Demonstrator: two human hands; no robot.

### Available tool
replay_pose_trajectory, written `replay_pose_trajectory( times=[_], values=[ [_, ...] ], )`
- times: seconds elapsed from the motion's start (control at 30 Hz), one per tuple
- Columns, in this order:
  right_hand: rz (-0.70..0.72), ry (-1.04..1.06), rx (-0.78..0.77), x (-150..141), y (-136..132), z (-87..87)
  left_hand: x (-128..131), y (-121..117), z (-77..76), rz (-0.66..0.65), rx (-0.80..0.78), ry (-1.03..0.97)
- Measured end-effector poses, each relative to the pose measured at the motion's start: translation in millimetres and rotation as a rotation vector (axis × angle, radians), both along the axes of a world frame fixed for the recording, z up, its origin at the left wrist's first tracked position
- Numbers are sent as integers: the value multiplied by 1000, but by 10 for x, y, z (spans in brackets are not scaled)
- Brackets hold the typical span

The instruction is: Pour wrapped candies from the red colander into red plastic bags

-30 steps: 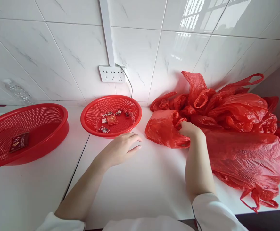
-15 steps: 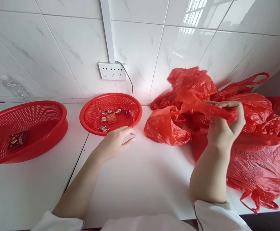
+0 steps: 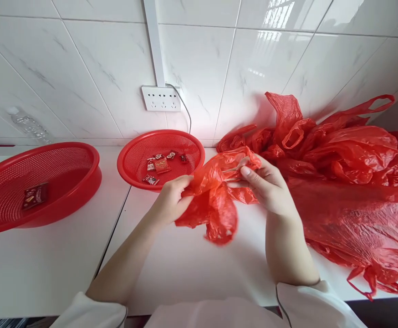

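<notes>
A crumpled red plastic bag [image 3: 216, 200] hangs between my two hands above the white table. My left hand [image 3: 173, 200] pinches one side of it, close to the front rim of the small red basket [image 3: 127, 171]. On the other side, my right hand [image 3: 267, 187] grips the bag between thumb and fingers. Several small wrapped packets [image 3: 162, 165] lie in that basket. To the right is a heap of red plastic bags [image 3: 349, 155], partly behind my right hand.
A larger red basket [image 3: 94, 173] stands at the left with a dark red packet [image 3: 35, 196] in it. Behind it a clear plastic bottle [image 3: 30, 125] leans near the tiled wall. A socket strip [image 3: 161, 99] with a cable is on the wall.
My right hand has brought the red plastic bag left and down from the heap. My left hand, free before, has closed on the bag.
</notes>
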State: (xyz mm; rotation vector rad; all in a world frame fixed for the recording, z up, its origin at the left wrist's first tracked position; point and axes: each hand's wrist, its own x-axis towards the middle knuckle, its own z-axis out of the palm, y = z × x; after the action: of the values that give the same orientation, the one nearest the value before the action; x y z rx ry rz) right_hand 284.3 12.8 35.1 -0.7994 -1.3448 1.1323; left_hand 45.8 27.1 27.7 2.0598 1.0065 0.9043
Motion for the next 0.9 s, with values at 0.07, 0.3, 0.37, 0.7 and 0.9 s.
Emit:
replay_pose_trajectory(
  times=[0.07, 0.3, 0.37, 0.7, 0.9],
  values=[
    [-104, 62, 23, 34, 57, -13, -48, 23, 37, 11, -160, -7],
    [-134, -28, 72, 114, 34, 38, -122, 98, 6, 191, -40, -162],
    [-45, -174, 77, 57, 9, 39, -113, 119, -48, 177, -12, -235],
    [-243, -26, 268, 157, 116, -137, -562, 305, 63, 193, -225, -266],
    [102, -46, 445, 250, 1, -150, -994, 224, 338, 61, -178, 264]
  ],
)
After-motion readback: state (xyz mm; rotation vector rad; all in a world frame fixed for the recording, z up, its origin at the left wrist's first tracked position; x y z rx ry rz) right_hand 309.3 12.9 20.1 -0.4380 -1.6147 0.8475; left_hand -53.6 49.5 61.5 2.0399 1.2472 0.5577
